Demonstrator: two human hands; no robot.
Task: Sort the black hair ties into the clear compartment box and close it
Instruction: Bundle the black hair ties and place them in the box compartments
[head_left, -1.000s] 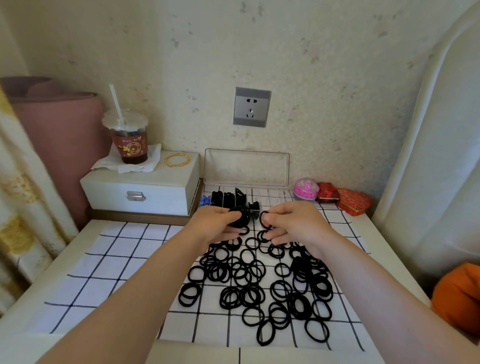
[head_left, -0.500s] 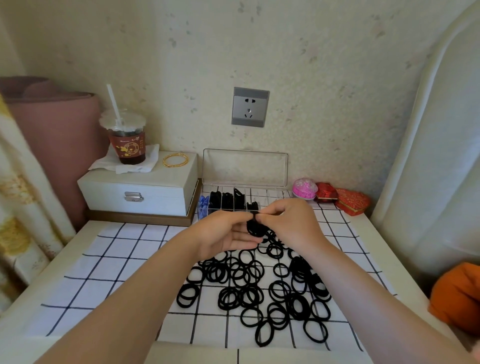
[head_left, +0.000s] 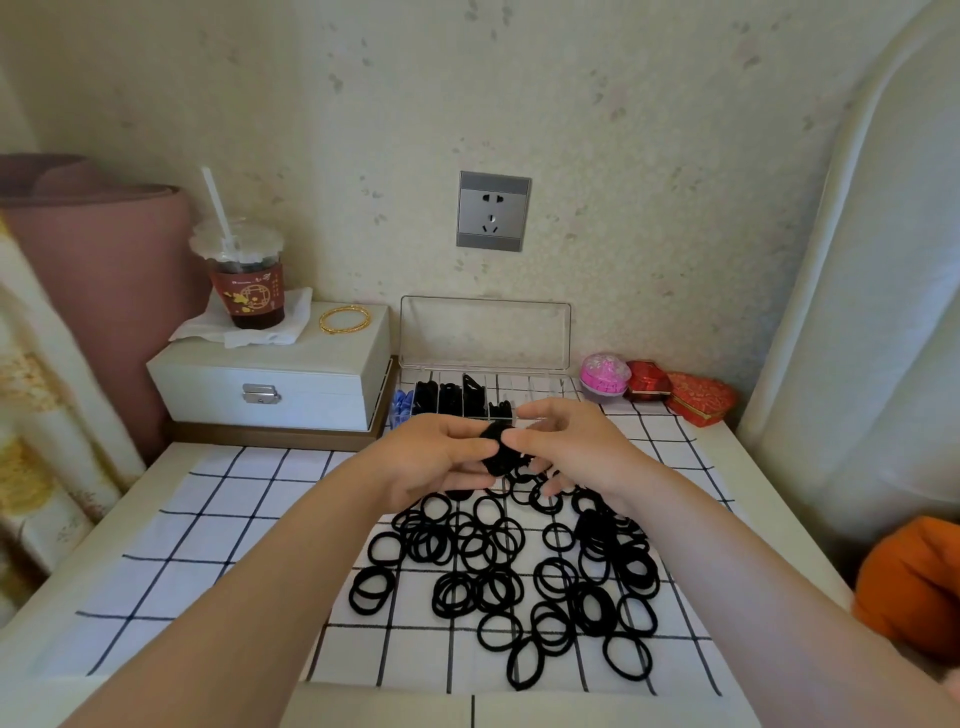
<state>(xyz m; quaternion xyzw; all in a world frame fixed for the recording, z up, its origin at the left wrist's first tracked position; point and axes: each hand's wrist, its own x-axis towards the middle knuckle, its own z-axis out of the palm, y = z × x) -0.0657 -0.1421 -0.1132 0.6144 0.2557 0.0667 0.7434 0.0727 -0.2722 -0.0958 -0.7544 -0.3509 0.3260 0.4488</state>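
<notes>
We are holding a bundle of black ties between both hands, just above the far part of the cloth. The left hand is curling its fingers round the bundle from the left, with the thumb lying over the top. The right hand is pinching the right side of the bundle between thumb and forefinger, while its other fingers are hanging spread below.

The box is lying just beyond the bundle, away from us, with its lid standing open against the wall. Its long axis is running left to right and the dividers are running front to back, so each slot is narrow and is pointing away from us. The leftmost slot is holding blue things, the next slots are filled with black ties, and the slots on the right are looking empty. The first free slot seems to be lying straight behind the bundle, a little toward the right hand, so we are judging that hand to be the nearer one for the drop. The bundle is looking pressed into a long shape, roughly in line with the slots, though we cannot tell this surely. Many loose ties are lying on the cloth near us, so we are judging the sorting as far from finished.
</notes>
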